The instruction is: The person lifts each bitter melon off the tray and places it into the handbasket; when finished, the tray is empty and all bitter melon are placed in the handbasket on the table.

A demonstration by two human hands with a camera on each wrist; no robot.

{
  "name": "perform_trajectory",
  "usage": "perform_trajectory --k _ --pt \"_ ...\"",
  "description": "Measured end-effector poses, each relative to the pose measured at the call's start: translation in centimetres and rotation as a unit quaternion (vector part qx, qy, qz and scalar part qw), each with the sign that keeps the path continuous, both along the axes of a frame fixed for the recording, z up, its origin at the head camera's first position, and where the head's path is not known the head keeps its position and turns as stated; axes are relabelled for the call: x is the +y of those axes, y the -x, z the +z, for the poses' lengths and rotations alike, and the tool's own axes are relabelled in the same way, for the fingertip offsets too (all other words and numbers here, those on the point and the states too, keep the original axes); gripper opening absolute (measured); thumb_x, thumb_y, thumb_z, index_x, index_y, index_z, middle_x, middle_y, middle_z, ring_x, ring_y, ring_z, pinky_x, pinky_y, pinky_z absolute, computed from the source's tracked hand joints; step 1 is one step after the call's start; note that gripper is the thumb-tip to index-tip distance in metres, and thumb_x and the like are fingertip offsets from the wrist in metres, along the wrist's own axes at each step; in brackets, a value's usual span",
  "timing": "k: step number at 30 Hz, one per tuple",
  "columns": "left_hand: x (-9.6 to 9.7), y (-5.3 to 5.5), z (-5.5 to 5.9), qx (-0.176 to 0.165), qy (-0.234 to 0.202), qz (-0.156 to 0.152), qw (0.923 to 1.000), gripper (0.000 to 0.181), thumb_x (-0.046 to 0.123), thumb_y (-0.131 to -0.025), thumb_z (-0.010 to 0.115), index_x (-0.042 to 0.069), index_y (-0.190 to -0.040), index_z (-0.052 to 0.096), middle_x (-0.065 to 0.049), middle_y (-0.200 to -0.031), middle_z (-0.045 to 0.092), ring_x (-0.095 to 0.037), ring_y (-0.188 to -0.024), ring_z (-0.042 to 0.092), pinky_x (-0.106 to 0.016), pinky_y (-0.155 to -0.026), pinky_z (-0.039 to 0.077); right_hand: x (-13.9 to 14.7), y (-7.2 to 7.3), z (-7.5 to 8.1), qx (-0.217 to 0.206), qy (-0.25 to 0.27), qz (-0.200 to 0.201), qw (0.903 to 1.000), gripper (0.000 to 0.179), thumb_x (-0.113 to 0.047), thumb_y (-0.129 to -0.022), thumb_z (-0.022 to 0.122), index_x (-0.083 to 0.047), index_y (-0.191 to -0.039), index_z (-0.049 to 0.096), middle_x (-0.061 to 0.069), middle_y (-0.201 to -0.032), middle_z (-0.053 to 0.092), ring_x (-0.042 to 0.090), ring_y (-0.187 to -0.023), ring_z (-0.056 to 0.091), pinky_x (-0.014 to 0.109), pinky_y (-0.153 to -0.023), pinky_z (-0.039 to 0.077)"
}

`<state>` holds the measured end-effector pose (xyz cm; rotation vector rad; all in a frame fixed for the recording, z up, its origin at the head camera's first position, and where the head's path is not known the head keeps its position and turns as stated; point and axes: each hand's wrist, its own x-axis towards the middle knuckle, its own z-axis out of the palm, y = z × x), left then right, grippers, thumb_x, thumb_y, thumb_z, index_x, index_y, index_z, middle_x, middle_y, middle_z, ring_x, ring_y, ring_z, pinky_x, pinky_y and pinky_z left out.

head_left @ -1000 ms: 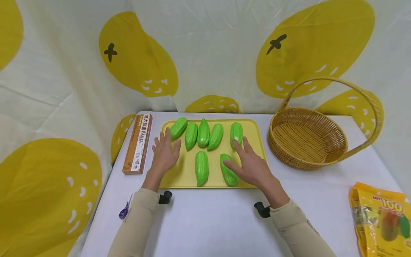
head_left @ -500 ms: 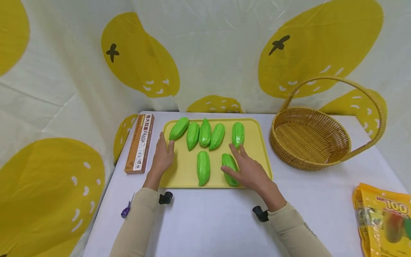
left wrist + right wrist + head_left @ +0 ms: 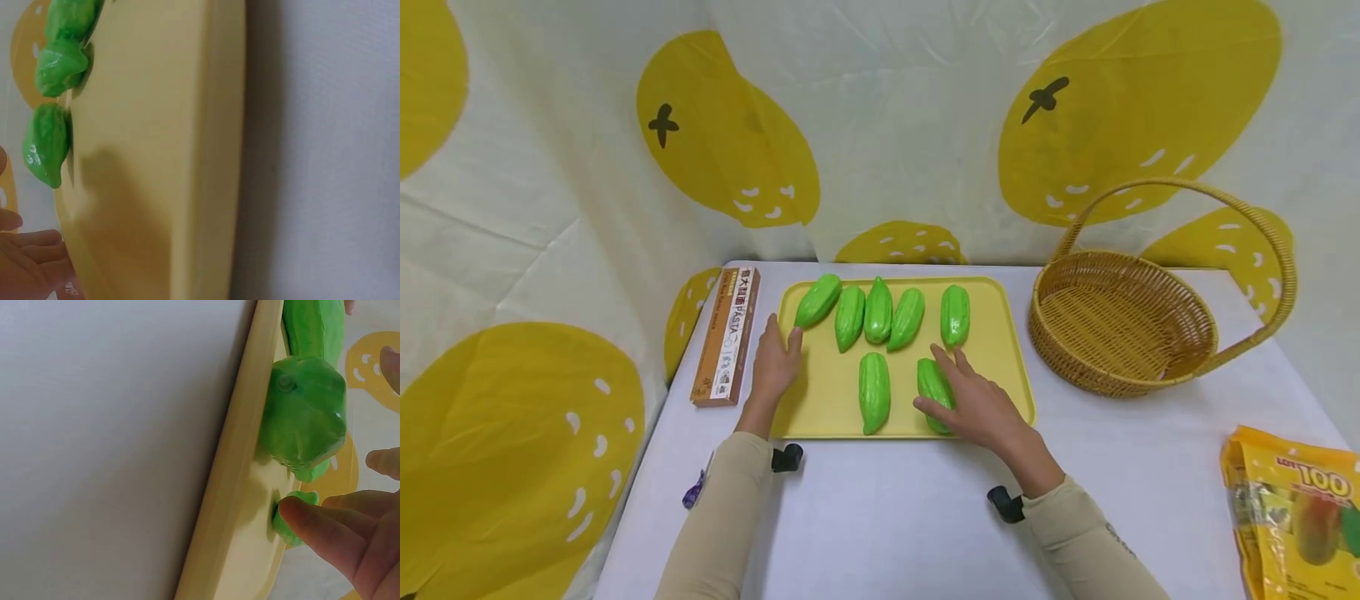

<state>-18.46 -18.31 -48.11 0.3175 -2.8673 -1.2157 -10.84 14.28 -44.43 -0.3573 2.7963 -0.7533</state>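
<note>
A yellow tray (image 3: 831, 400) holds several glossy green ridged gourds. Most of them lie along its back, such as the middle gourd (image 3: 878, 311) and a separate one (image 3: 955, 315) at the right. Two more lie in front: a centre gourd (image 3: 874, 392) and a right gourd (image 3: 933, 386). Over the right gourd's near side hovers my right hand (image 3: 985, 408), fingers extended and thumb apart; contact cannot be told. My left hand (image 3: 775, 365) is at the tray's left edge, palm facing inward and holding nothing. The left wrist view catches that hand (image 3: 34, 265) beside the tray wall.
A brown pasta box (image 3: 725, 337) lies left of the tray. To the right stands a wicker basket (image 3: 1120, 325) with a tall handle. A yellow mango-printed bag (image 3: 1292, 508) lies at the front right. A small purple-wrapped item (image 3: 692, 492) is partly behind the left sleeve.
My left hand has drawn slightly back to the tray's left edge, its fingers closer together. The right hand has shifted left and nearer to me, over the front right gourd. The gourds stay put.
</note>
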Motion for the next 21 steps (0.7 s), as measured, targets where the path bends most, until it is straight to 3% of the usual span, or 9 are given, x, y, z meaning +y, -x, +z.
perform_trajectory --k 11,19,21 --pt "-0.6 0.5 0.4 -0.002 -0.004 0.045 0.999 0.059 0.034 -0.109 0.043 -0.007 -0.151 0.038 -0.031 -0.151 0.047 -0.048 -0.142 0.045 -0.056 -0.12 0.033 -0.2 0.0 -0.8 -0.02 0.002 0.004 0.9998 0.09 -0.057 -0.093 0.065 -0.019 -0.163 0.024 0.032 -0.163 0.025 0.056 -0.122 0.059 0.065 -0.098 0.049" --pt "-1.2 1.1 0.8 -0.021 0.038 0.049 0.9979 0.051 0.026 -0.106 0.046 -0.008 -0.145 0.049 -0.03 -0.147 0.052 -0.049 -0.138 0.049 -0.059 -0.115 0.039 -0.4 -0.1 -1.2 -0.021 0.012 0.017 0.9995 0.089 -0.053 -0.093 0.068 -0.018 -0.163 0.025 0.034 -0.162 0.025 0.056 -0.118 0.062 0.065 -0.096 0.05" --pt "-1.2 1.2 0.9 -0.021 0.056 0.047 0.9971 0.044 0.023 -0.105 0.047 -0.007 -0.135 0.058 -0.03 -0.139 0.059 -0.048 -0.13 0.056 -0.059 -0.108 0.045 -0.4 -0.1 -1.3 -0.02 0.011 0.02 0.9995 0.089 -0.052 -0.093 0.069 -0.018 -0.163 0.025 0.035 -0.162 0.025 0.056 -0.116 0.063 0.065 -0.095 0.051"
